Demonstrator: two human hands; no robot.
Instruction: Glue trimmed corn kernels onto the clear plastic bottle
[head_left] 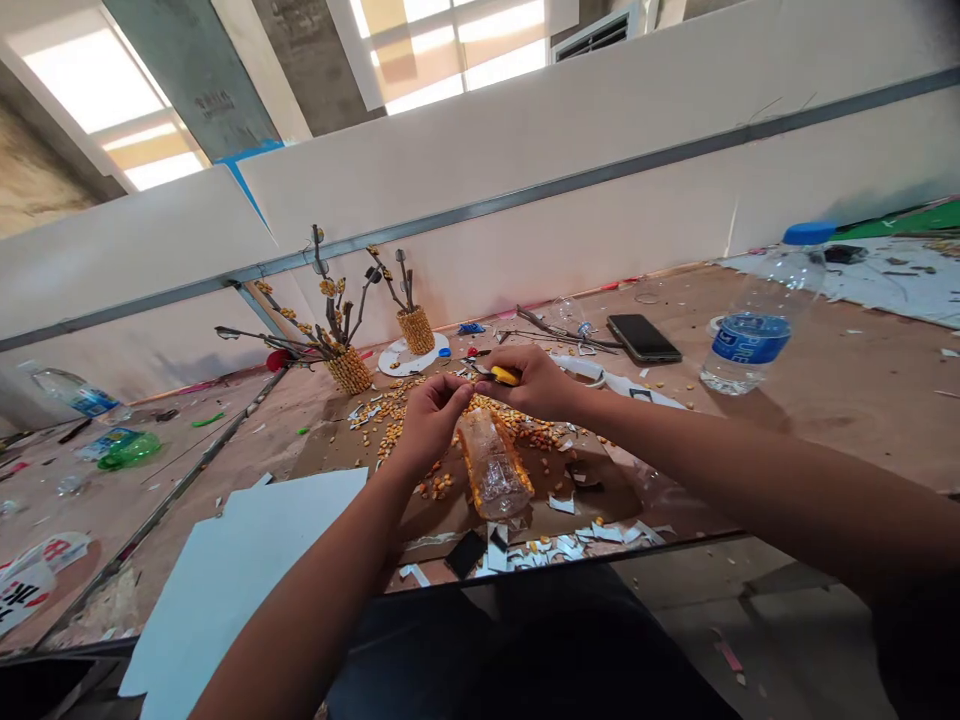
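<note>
My left hand (436, 415) is closed in a pinch above the bottle, its fingertips meeting those of my other hand; what it pinches is too small to make out. My right hand (536, 382) is wrapped round yellow-handled scissors (504, 376), the metal end pointing left. Below both hands lies a clear plastic bottle (499, 475) with corn kernels stuck along its sides. Loose corn kernels (536, 432) are scattered around it on a brown cardboard sheet (607, 480).
Two corn-covered pots (349, 370) with twigs stand at the back left, one on a white disc (390, 366). A phone (643, 338) and an upright water bottle (757, 320) are at the right. White paper (247, 560) and scraps (570, 548) lie near the front edge.
</note>
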